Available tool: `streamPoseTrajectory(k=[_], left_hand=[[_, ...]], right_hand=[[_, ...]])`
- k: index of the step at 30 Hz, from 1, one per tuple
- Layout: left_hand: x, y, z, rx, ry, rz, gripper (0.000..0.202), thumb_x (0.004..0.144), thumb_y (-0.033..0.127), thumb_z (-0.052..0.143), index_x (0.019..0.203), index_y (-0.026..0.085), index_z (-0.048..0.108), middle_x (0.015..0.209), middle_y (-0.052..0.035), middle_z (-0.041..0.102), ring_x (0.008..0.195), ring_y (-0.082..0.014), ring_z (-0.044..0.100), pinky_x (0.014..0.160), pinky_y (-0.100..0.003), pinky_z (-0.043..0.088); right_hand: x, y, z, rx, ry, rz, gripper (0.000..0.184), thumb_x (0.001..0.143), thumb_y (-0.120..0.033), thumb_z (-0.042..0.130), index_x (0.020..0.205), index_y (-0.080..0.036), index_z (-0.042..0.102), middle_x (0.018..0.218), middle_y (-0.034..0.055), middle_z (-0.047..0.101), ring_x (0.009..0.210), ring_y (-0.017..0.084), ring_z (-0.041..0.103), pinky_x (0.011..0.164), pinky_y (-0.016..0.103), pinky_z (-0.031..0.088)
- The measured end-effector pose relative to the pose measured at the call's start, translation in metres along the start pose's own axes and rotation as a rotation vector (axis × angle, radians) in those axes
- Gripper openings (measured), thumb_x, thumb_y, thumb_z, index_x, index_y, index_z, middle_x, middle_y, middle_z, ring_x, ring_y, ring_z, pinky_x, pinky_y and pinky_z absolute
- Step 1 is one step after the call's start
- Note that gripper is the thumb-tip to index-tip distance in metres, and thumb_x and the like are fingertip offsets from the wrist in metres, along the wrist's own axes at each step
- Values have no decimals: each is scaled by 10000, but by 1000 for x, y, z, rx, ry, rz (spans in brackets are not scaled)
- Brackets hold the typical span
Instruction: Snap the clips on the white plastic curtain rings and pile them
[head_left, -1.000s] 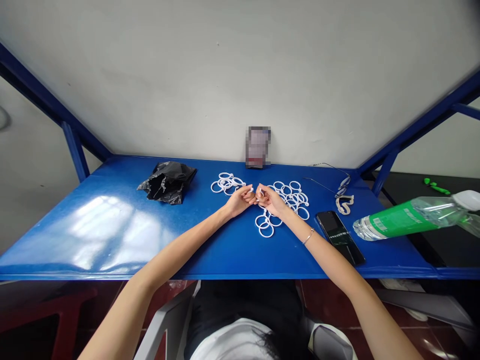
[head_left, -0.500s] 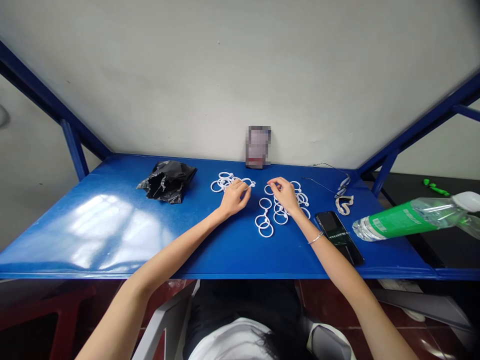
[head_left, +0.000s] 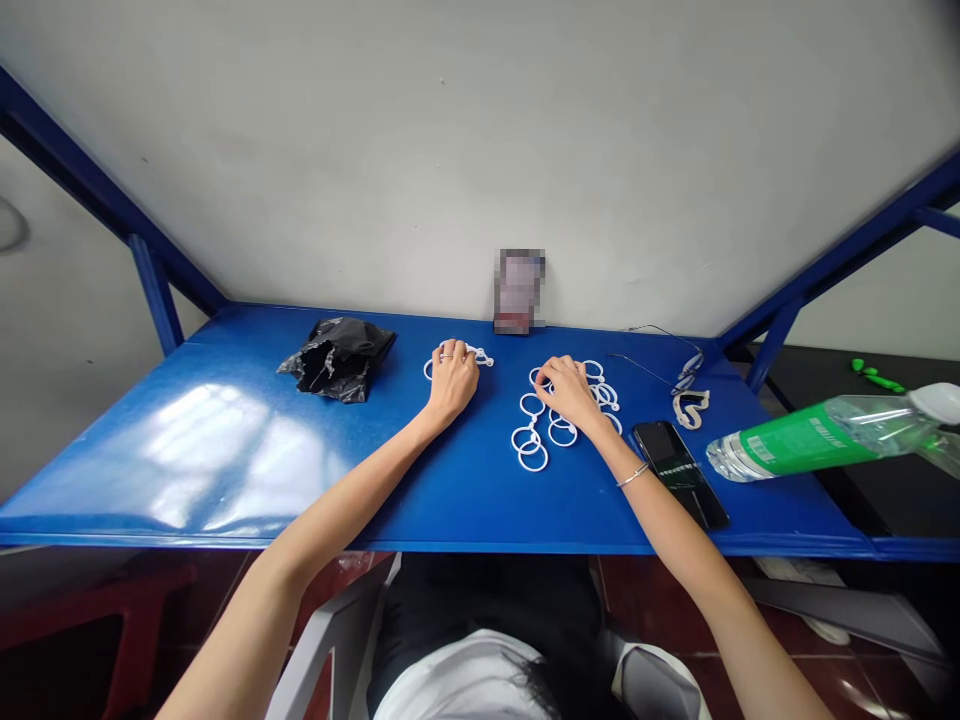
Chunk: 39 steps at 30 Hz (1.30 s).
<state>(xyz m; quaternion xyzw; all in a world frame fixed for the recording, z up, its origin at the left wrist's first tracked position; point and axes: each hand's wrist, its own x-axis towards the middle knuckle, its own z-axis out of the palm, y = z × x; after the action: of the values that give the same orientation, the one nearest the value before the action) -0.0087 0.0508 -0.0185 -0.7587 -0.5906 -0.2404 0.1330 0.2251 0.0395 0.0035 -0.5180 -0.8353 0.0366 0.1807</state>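
My left hand (head_left: 452,388) lies over the left group of white plastic rings (head_left: 428,369), its bent fingers closed on them. Most of that group is hidden under the hand; a few rings with small eyelets stick out beyond the fingertips. On the right, my right hand (head_left: 568,393) rests over a larger spread of white rings (head_left: 564,436), thumb and forefinger pinched at the edge of one white ring (head_left: 534,376). Below that hand, several rings (head_left: 532,458) lie in a short column, partly overlapping.
A crumpled black plastic bag (head_left: 345,358) lies on the blue table (head_left: 420,500) at left. A blurred phone-like object (head_left: 519,292) leans on the wall. To the right are a black phone (head_left: 679,474), glasses (head_left: 687,370), a cream-coloured piece (head_left: 690,410) and a bottle (head_left: 810,440).
My left hand has moved left and come down over the left group of rings, covering more of it. My right hand has stayed nearly in place, its fingers lower onto the rings.
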Motion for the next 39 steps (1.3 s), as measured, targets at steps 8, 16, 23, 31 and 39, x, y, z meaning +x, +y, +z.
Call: streamPoseTrajectory(k=[8, 16, 23, 31, 39], left_hand=[[-6, 11, -2, -289, 37, 295, 299, 971, 233, 442, 1217, 136, 581, 1155, -165, 611, 1114, -283, 566, 930, -423, 484], [-13, 20, 5, -591, -117, 381, 419, 1026, 450, 327, 1007, 147, 616, 1040, -122, 623, 876, -195, 630, 754, -312, 515], [-14, 27, -1, -1103, -296, 115, 436, 954, 558, 466, 840, 157, 593, 772, -46, 626, 681, -144, 606, 652, -262, 470], [-10, 27, -3, -1515, -385, -208, 499, 822, 631, 635, 873, 135, 618, 787, -52, 682, 708, -130, 623, 722, -265, 488], [-8, 29, -18, -1646, -580, -236, 468, 777, 573, 710, 911, 134, 615, 791, -39, 696, 652, -115, 628, 652, -237, 448]], right_hand=[[2, -10, 4, 295, 49, -101, 124, 977, -282, 483, 906, -212, 557, 959, 68, 656, 977, 242, 558, 894, 408, 421], [0, -20, 11, 534, 26, -65, 134, 942, -280, 526, 838, -219, 582, 883, 55, 654, 916, 219, 574, 839, 377, 470], [2, -21, 12, 896, 12, 81, 214, 870, -428, 621, 928, -223, 628, 963, 43, 666, 924, 200, 628, 873, 375, 507], [4, -12, 15, 1196, 1, 262, 464, 740, -498, 761, 1111, -234, 673, 1097, 79, 719, 1064, 241, 668, 1006, 434, 508], [3, -19, 10, 933, 87, 191, 315, 822, -502, 652, 874, -203, 736, 907, 66, 746, 840, 219, 662, 763, 345, 506]])
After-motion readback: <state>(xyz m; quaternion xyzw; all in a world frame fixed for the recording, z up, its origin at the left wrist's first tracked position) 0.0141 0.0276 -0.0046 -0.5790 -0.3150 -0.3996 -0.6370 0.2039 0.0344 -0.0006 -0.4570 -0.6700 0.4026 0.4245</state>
